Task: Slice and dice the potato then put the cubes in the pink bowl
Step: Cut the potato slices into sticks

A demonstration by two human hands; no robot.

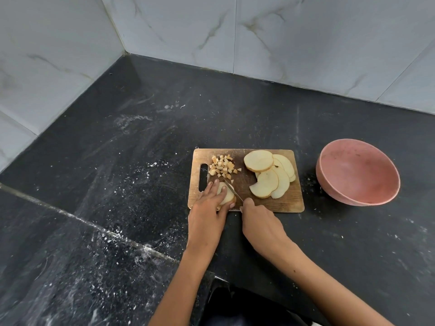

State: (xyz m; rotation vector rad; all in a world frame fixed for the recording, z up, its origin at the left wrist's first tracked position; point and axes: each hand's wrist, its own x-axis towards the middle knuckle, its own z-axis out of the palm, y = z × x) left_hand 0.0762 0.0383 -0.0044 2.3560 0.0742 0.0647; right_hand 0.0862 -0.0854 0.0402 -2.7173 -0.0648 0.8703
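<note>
Right-hand grip (255, 216) is wrapped around the handle of a thin-bladed steel knife (233, 190), blade angled into a pale round potato slice (227, 196) that the left hand (211, 205) pins flat with straight fingers on the rectangular wooden cutting board (277, 203). A small heap of diced potato cubes (222, 167) waits near the board's handle slot. Several fanned potato slices (270, 174) remain uncut. The round pink bowl (357, 175), right on the black stone tabletop (117, 161), looks empty.

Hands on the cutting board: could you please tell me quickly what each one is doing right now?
Left hand: open, fingers pressing a potato slice flat.
Right hand: closed around the knife.
</note>
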